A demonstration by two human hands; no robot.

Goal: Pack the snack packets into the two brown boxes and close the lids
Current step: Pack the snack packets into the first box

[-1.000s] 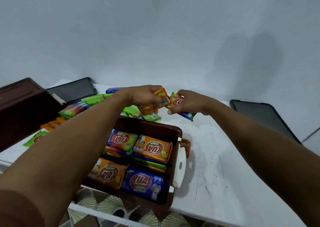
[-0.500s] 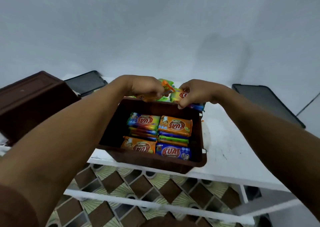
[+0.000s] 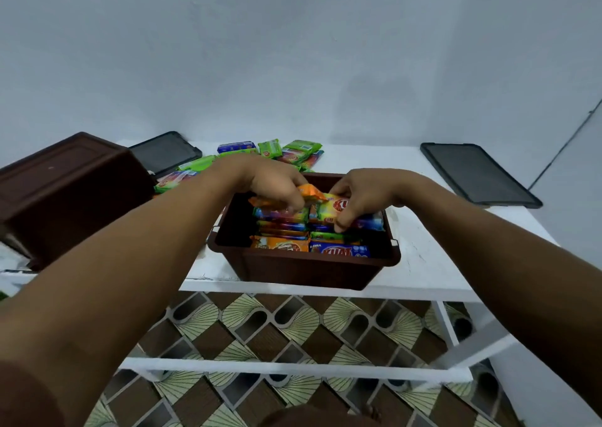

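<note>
Two packets in hand, one each. My left hand (image 3: 268, 183) pinches an orange packet (image 3: 311, 192) by its end. My right hand (image 3: 365, 192) has fingers and thumb curled round a yellow-green packet (image 3: 329, 210). Both packets hang over the far half of the open brown box (image 3: 303, 271), which sits at the near edge of the white table (image 3: 423, 263).

Box is part full: packed packets (image 3: 338, 250) lie flat in two rows, stacked several deep.

Doing it well, by my reckoning:
- lay each packet flat on its far stack, in line with the row beneath;
- set down, don't drop, so the stacks stay square;
- keep the top layer under the rim, or the lid won't seat;
- no squeezing, as the wrappers look soft.

Pose: both forearms reach straight ahead, wrists bent down, knuckles up, hands nearly touching above the box.

Plenty left to pack: loose packets (image 3: 286, 149) lie heaped on the table just behind the box. The second brown box (image 3: 71, 185) stands at far left; whether it is lidded or upturned I cannot tell. Two dark flat panels, likely the lids, lie at back left (image 3: 166, 152) and far right (image 3: 479, 174).
</note>
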